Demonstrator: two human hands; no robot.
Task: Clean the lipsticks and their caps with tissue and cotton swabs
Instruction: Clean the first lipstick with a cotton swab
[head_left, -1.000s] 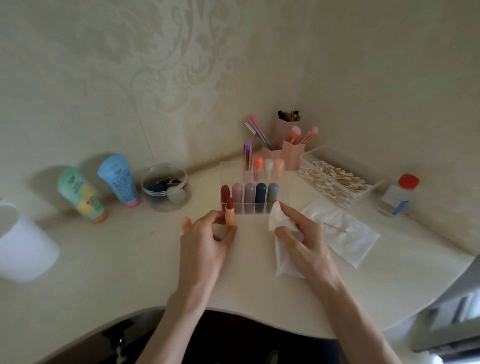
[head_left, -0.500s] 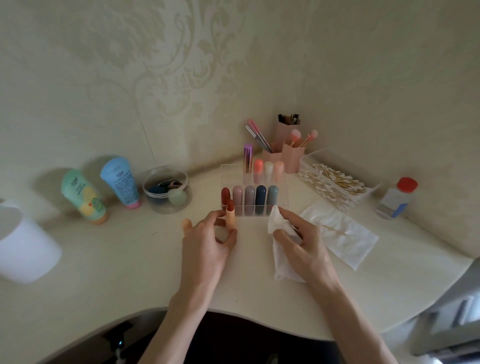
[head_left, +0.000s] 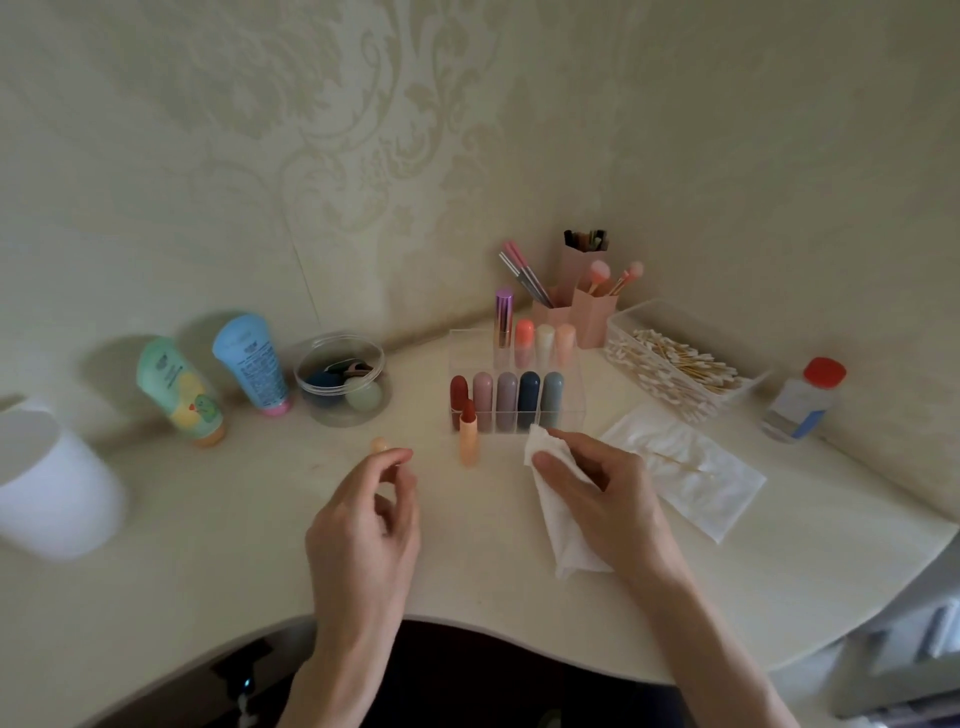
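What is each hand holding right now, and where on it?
Right hand pinches the tissue near its upper end; left hand holds nothing.

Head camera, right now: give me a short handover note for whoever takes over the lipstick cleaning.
Left hand: open, holding nothing, just short of the loose cap.
Right hand: grips a crumpled tissue.
Things: the uncapped lipstick stands upright on the table, in front of the clear organizer; its cap lies to its left.
Done: one lipstick is uncapped; I cannot tell if it has been wiped.
Left: probably wipe it and its cap, then the capped lipsticks in the organizer. Cotton swabs are in the tray, back right.
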